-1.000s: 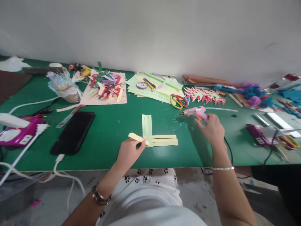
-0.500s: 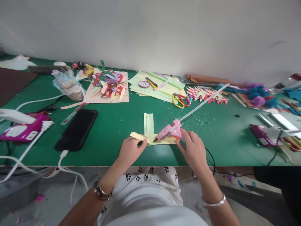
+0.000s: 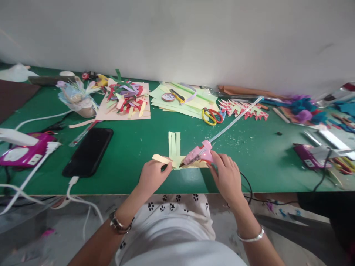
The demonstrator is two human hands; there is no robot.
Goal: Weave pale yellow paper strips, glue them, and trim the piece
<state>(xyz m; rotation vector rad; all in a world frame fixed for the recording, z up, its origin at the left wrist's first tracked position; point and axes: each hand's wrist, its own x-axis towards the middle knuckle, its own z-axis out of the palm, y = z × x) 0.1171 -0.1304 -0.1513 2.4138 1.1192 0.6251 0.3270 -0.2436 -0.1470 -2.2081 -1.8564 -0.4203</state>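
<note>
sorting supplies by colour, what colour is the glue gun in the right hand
The glue gun is pink, clearest in the head view.

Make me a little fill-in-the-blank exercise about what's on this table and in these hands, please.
1. The right hand holds a glue gun coloured ____.
2. The left hand pinches a strip made of ____.
3. The scissors have one red handle and one ____ handle.
4. The cable at the phone is ____.

Missing words: pink; paper; yellow; white.
</note>
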